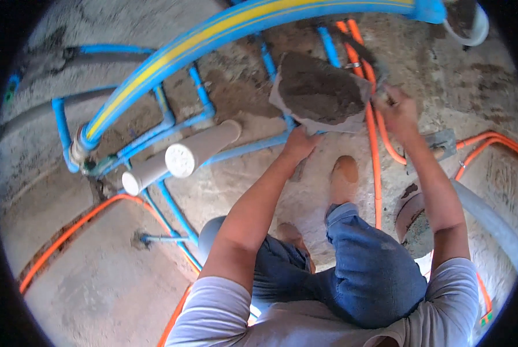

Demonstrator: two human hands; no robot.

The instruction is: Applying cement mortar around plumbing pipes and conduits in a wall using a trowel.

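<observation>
At the far left, the thick blue hose (212, 47) arches over the white pipes (204, 149) and thin blue pipes (248, 150); it pays to keep elbows and slab clear of them. The left hand (300, 144) grips the near edge of the pale slab (341, 125), which is held up in front of the person, above the floor. A broad dark layer of wet mortar (322, 89) covers most of its top; keeping that face level should stop the load sliding, and a firm hold close under the heavy middle would help more than one at a corner. The near boot (344, 173) stands just below, so a steady stance matters. Behind the slab's right end run orange tubes (374, 153), best not knocked. The right hand (398, 113) is curled beside that end; whether it grasps the edge or a tool, I cannot tell. Farther right, a trowel (432, 149) lies near the forearm.
</observation>
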